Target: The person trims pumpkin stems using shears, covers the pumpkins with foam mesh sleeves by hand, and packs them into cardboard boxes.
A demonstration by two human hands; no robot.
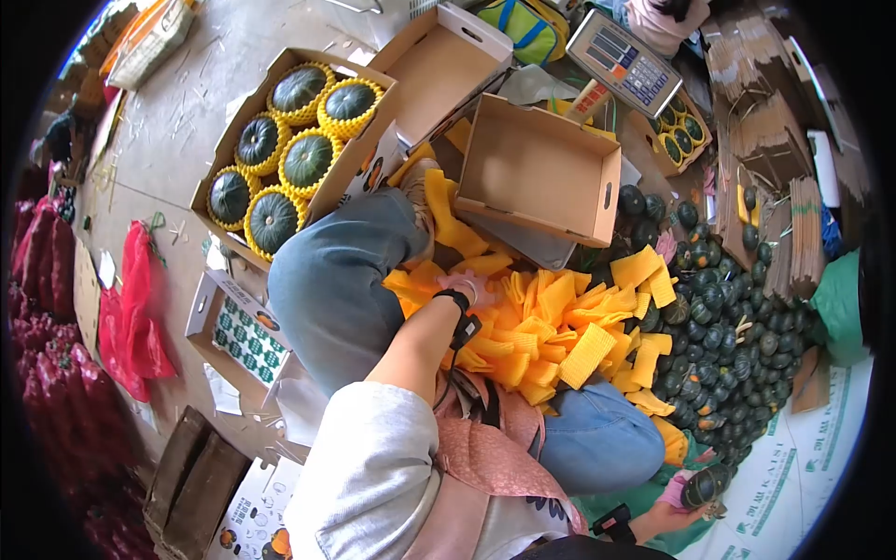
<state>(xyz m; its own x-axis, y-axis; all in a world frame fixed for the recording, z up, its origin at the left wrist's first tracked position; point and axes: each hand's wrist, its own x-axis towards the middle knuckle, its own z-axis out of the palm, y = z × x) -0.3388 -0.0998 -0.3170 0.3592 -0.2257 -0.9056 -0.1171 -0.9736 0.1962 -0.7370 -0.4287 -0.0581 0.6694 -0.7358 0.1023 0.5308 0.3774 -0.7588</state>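
My left hand (471, 290), in a pale pink glove, reaches into a heap of yellow foam net sleeves (537, 322) on my lap. Its fingers are closed on a foam net sleeve, partly hidden by the heap. Low on the right, my right hand (668, 512) grips a small dark green pumpkin (706, 486) with a paler patch. Beside my right leg lies a large pile of similar dark green pumpkins (719, 345). A carton (322, 201) at upper left holds several pumpkins, each sitting in a yellow foam net.
An open cardboard box (537, 173) stands ahead of my lap, with another carton (439, 75) behind. A digital scale (623, 63) rises at upper right near a person's sleeve (665, 21). Flattened cardboard (761, 112) is stacked right. A sticker-sheet box (247, 336) and red net bags (135, 308) lie left.
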